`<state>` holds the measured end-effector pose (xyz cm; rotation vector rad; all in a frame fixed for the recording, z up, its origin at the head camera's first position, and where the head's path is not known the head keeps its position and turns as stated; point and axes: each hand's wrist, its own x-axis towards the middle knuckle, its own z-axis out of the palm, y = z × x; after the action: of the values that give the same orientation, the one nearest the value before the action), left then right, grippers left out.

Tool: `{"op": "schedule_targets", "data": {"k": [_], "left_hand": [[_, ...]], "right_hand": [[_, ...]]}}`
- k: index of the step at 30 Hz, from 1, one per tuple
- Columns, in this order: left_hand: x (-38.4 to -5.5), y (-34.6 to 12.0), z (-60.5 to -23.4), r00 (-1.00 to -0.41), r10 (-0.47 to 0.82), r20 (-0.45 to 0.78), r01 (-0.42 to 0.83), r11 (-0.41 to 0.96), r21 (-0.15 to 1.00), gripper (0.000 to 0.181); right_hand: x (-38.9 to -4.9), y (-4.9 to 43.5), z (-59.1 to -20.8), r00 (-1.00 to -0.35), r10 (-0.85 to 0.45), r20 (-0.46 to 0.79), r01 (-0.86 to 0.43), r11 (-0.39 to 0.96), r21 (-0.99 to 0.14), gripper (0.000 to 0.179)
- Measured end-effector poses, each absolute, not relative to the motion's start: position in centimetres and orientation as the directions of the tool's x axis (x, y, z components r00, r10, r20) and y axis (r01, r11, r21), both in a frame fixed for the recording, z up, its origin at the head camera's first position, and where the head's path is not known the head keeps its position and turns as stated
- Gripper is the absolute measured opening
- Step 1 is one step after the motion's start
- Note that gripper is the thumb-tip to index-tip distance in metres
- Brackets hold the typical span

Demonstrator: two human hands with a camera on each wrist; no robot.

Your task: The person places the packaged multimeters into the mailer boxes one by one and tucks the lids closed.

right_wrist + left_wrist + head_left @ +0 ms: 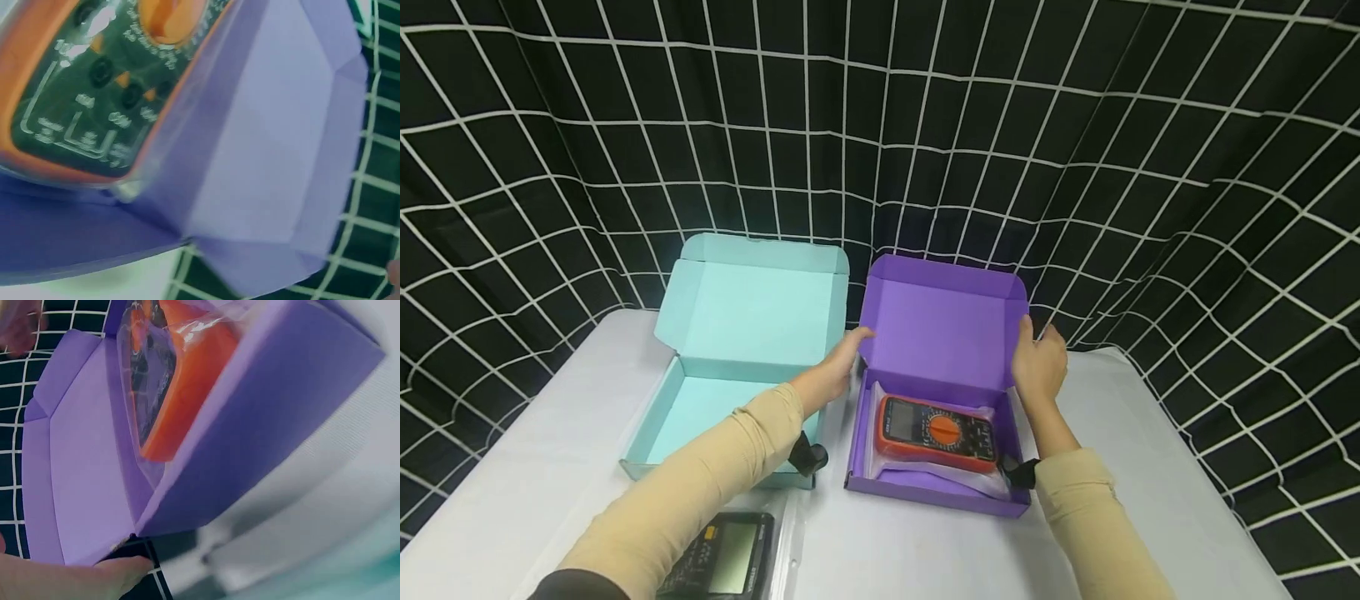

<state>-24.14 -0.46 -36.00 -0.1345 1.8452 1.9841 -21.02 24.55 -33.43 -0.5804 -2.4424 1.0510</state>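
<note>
A purple cardboard box (951, 329) stands on the table with its lid raised. In it lies an orange and black multimeter (936, 433) with a round orange dial, wrapped in clear plastic; both wrist views show it close up. My left hand (838, 367) is at the left side of the lid, its thumb (125, 573) beside the side flap (94, 547). By the lid's right edge is my right hand (1041, 367), thumb raised and the other fingers behind it. Whether either hand presses the cardboard, I cannot tell.
To the left an open mint-green box (763, 312) stands partly behind my left forearm. Near the front edge lies a black device (733, 558) with a grey screen, in clear plastic packaging. A black curtain with a white grid (880, 125) surrounds the white table (917, 550).
</note>
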Motion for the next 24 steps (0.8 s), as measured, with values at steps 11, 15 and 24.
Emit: {"op": "schedule_targets", "data": {"k": [11,15,24], "left_hand": [[-24.6,-0.1,-35.6,-0.935,0.275,-0.224,-0.257,-0.090,0.962,0.067],[-24.4,-0.3,-35.5,-0.930,0.301,-0.210,-0.241,-0.071,0.968,0.068],[-24.0,-0.7,-35.3,-0.925,0.315,-0.214,-0.234,-0.025,0.972,0.068]], "right_hand": [[-20.2,26.5,-34.0,-0.895,0.427,-0.127,0.295,0.354,-0.888,0.085],[-20.0,26.5,-33.9,-0.912,0.395,-0.111,0.263,0.356,-0.897,0.084],[-18.8,26.4,-33.9,-0.982,0.174,-0.075,0.128,0.318,-0.940,0.081]]}}
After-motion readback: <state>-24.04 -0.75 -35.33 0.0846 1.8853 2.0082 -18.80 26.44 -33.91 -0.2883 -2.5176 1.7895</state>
